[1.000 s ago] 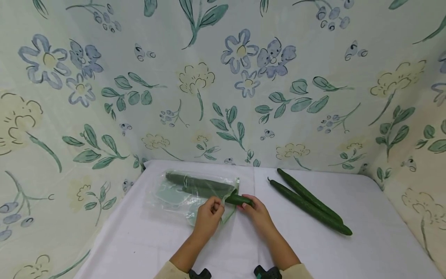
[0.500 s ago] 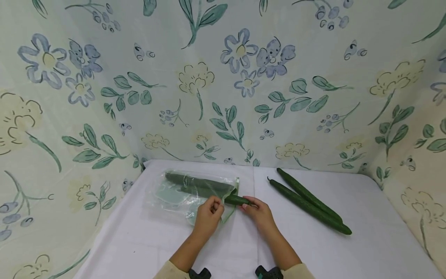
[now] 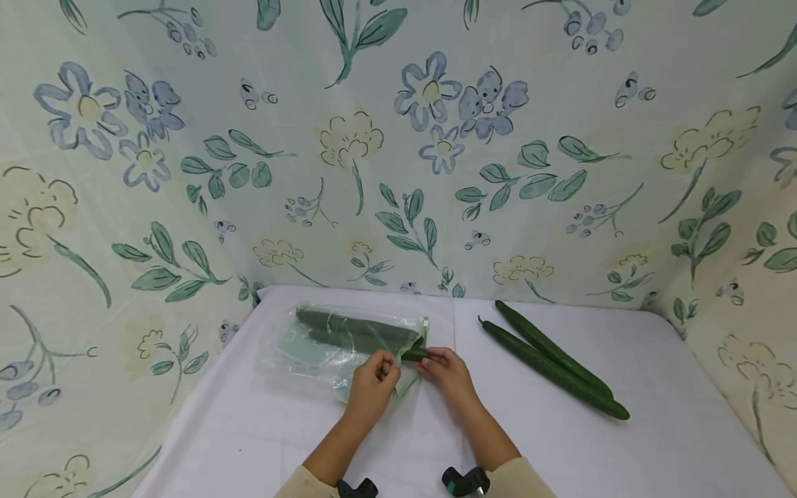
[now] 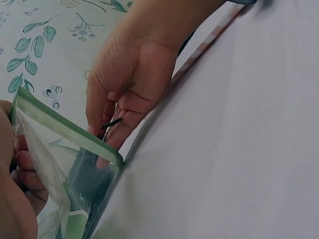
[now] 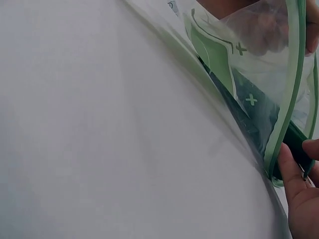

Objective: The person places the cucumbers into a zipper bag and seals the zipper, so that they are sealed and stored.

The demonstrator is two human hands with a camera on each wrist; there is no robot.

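Observation:
A clear zip bag (image 3: 311, 366) with a green-edged mouth (image 4: 70, 130) lies on the table, its mouth facing right. One cucumber (image 3: 349, 325) lies inside it along the far side. My left hand (image 3: 372, 387) pinches the near lip of the mouth and holds it up. With thumb and fingers, my right hand (image 3: 453, 379) grips the stem end of a second cucumber (image 3: 414, 354), most of which is inside the bag. Its thin stem (image 4: 112, 123) shows between the right fingers in the left wrist view. In the right wrist view the right fingertips (image 5: 285, 157) are right at the green rim.
Two more cucumbers, a farther one (image 3: 542, 335) and a nearer one (image 3: 535, 360), lie together to the right on the white-covered table (image 3: 647, 366). A flower-patterned curtain (image 3: 398, 173) stands behind the table and along its sides.
My right hand has moved left, and the gripped cucumber has slid farther into the bag. The left hand and the two cucumbers at right have stayed in place.

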